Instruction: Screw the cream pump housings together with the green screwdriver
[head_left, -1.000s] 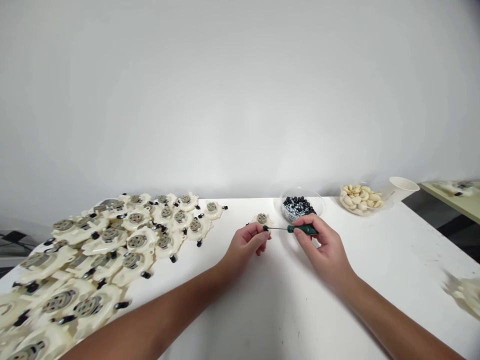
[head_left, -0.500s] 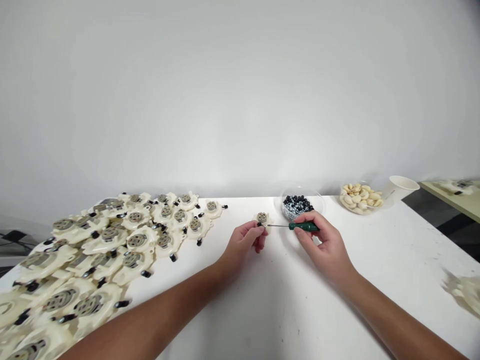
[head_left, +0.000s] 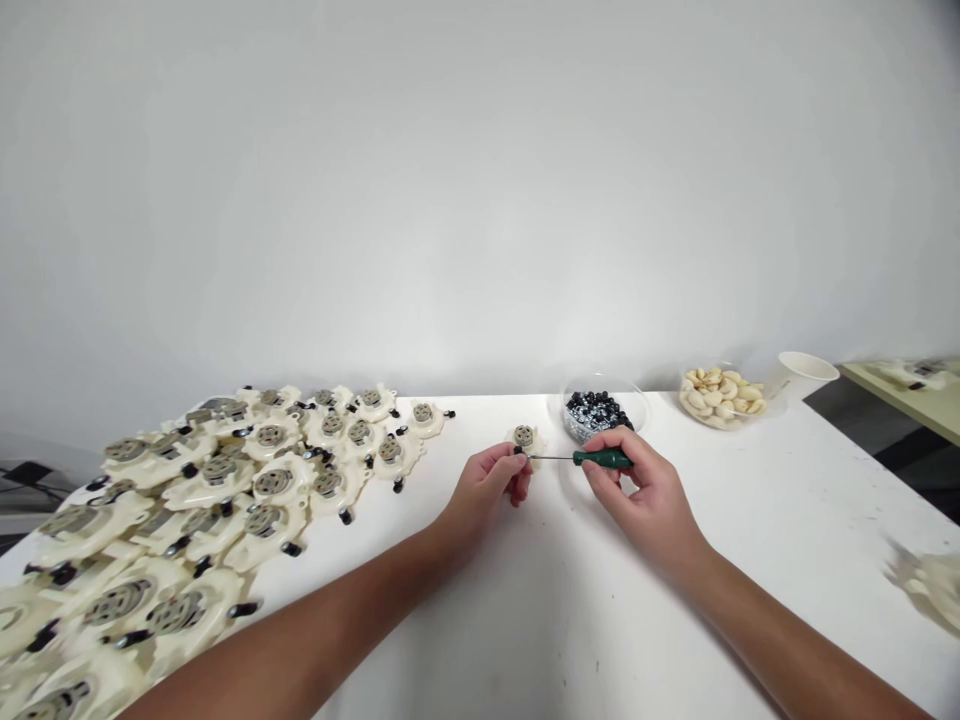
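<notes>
My left hand (head_left: 484, 492) is closed around the near edge of a cream plastic motor housing (head_left: 535, 440) with a grey round motor face. A small black piece (head_left: 519, 451) shows at its fingertips. In my right hand (head_left: 651, 492) is a screwdriver (head_left: 602, 458) with a green handle, gripped between thumb and fingers. Its thin shaft lies almost level and points left, the tip reaching the black piece by my left fingertips. Exactly what the tip touches is too small to make out.
Many similar motor housings with black pieces are piled on the white table (head_left: 465, 640) at the left. Behind my right hand stands a clear bowl (head_left: 637, 405) of small black parts. Further right are a bowl of cream-coloured pieces (head_left: 721, 398) and a white cup (head_left: 802, 378).
The screwdriver has shifted slightly left and down with my right hand, bringing its tip to the black piece. My left hand and the housing have barely moved.
</notes>
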